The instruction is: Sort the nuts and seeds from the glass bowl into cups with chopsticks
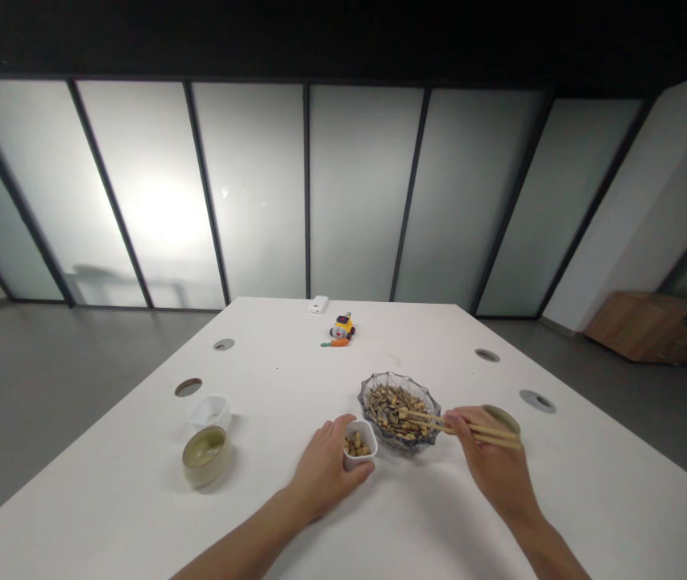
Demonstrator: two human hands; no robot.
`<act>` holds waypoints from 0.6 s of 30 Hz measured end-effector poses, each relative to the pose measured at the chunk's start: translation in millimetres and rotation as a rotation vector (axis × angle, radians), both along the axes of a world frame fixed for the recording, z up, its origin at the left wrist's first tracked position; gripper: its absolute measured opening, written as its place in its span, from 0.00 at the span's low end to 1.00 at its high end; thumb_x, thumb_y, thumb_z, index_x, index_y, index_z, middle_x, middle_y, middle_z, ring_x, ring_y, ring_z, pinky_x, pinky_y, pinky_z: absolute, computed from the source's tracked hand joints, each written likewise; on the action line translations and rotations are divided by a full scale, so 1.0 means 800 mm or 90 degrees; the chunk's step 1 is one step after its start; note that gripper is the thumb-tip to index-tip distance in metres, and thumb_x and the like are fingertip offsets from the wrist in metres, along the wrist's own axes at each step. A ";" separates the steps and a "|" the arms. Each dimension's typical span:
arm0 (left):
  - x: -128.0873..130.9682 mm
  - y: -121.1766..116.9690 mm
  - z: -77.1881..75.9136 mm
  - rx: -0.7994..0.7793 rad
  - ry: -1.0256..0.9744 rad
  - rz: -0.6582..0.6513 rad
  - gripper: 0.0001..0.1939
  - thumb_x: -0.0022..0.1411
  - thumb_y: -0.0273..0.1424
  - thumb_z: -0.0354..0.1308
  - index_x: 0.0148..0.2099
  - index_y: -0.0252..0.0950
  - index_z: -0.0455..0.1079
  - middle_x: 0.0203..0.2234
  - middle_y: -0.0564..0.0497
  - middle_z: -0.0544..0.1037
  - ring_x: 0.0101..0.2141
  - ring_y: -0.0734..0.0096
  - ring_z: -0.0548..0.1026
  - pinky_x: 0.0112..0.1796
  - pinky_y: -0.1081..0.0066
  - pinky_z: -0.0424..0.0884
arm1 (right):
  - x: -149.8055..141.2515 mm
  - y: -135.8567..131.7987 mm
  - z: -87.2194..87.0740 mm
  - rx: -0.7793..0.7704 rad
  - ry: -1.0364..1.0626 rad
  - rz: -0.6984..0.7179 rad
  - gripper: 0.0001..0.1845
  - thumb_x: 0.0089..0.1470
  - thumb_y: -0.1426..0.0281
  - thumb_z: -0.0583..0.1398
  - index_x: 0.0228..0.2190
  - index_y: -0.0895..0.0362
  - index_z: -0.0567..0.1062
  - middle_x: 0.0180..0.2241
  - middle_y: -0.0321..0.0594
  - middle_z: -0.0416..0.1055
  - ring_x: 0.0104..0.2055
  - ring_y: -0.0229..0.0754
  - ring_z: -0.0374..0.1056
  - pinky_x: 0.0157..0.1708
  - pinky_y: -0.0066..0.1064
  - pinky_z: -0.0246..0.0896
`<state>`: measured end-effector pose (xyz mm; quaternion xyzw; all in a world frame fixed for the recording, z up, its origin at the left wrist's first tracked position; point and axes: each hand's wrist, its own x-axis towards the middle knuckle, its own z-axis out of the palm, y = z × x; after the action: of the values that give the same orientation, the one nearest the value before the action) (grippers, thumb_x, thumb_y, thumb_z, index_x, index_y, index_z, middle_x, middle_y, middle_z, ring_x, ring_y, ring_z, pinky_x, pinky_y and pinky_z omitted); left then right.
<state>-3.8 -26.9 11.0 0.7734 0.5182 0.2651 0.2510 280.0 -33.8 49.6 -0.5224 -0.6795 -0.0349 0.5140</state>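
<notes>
My left hand (324, 470) is wrapped round a small white square cup (359, 451) with a few light nuts in it. Just right of that cup stands a clear glass bowl (402, 409) full of striped seeds. My right hand (493, 459) grips a pair of wooden chopsticks (440, 424), whose tips reach left into the glass bowl among the seeds. Behind my right hand a tan round bowl (503, 418) is partly hidden.
On the white table (271, 515) an olive ceramic bowl (206, 456) and an empty white square cup (210, 411) sit at the left. A small toy with a carrot (341, 330) and a white box (318, 304) lie near the far edge. Round cable holes (188, 387) dot both sides.
</notes>
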 end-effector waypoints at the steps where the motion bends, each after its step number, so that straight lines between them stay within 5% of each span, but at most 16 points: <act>1: 0.000 0.000 0.001 0.000 -0.001 0.001 0.33 0.59 0.38 0.65 0.64 0.38 0.63 0.52 0.43 0.77 0.53 0.51 0.73 0.57 0.58 0.66 | 0.000 0.000 0.000 -0.004 0.000 0.004 0.23 0.68 0.51 0.57 0.29 0.52 0.80 0.30 0.38 0.80 0.32 0.44 0.75 0.35 0.36 0.67; 18: -0.002 0.003 -0.004 0.006 0.008 -0.001 0.33 0.59 0.39 0.64 0.65 0.40 0.63 0.53 0.44 0.77 0.53 0.52 0.73 0.56 0.58 0.66 | 0.002 -0.001 -0.002 0.047 0.056 -0.063 0.26 0.67 0.49 0.56 0.28 0.53 0.80 0.29 0.42 0.80 0.34 0.48 0.76 0.39 0.39 0.68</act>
<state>-5.5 -24.8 7.8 0.7768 0.5179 0.2622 0.2442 281.9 -34.5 48.0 -0.5370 -0.6277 -0.0625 0.5601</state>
